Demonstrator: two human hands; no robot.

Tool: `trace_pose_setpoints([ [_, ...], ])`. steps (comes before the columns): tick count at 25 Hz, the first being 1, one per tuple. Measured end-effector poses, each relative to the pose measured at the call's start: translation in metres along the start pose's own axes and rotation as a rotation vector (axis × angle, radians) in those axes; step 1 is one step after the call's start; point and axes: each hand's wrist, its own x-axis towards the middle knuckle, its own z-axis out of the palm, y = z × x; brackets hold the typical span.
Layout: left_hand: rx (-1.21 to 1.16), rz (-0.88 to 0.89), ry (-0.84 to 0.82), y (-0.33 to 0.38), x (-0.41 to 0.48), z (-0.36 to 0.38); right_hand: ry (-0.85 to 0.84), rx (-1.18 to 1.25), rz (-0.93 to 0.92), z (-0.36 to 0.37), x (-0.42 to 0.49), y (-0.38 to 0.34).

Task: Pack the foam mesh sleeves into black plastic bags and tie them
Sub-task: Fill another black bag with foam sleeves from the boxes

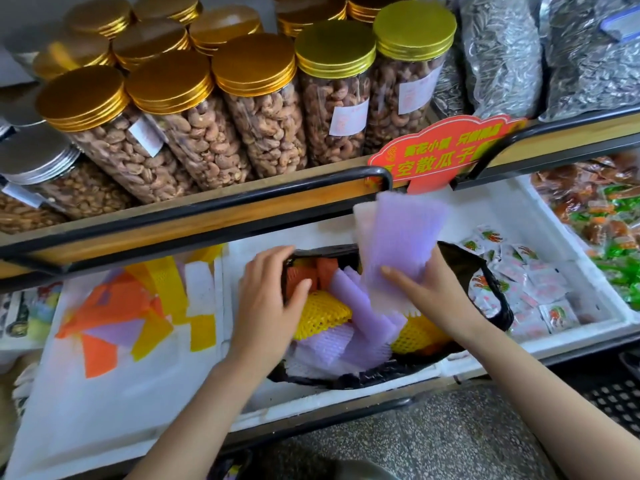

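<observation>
A black plastic bag point(485, 271) lies open in the middle white foam box point(346, 396), holding purple, yellow and orange foam mesh sleeves point(349, 327). My right hand point(429, 292) grips a stack of purple foam mesh sleeves point(401, 237) upright above the bag's mouth. My left hand point(270, 289) holds the bag's far left rim, fingers curled over the edge. More loose sleeves point(138, 313) in orange, yellow, purple and white lie in the left foam box point(104, 403).
Jars of cashews with gold lids point(256, 109) fill the shelf above, behind a black rail point(207, 202). A red price sign point(443, 154) stands at the shelf edge. Small snack packets point(526, 292) lie right of the bag; more wrapped snacks point(602, 216) fill the far right box.
</observation>
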Motion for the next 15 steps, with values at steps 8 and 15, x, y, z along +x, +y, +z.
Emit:
trace_pose_setpoints([
  [8,-0.060,-0.355,-0.231,-0.048,-0.005,-0.024,-0.361,-1.006,-0.279,0.046,0.026,0.008],
  [15,-0.581,-0.590,0.001,-0.030,0.008,-0.032,-0.048,-1.229,-0.406,0.077,0.064,0.011],
])
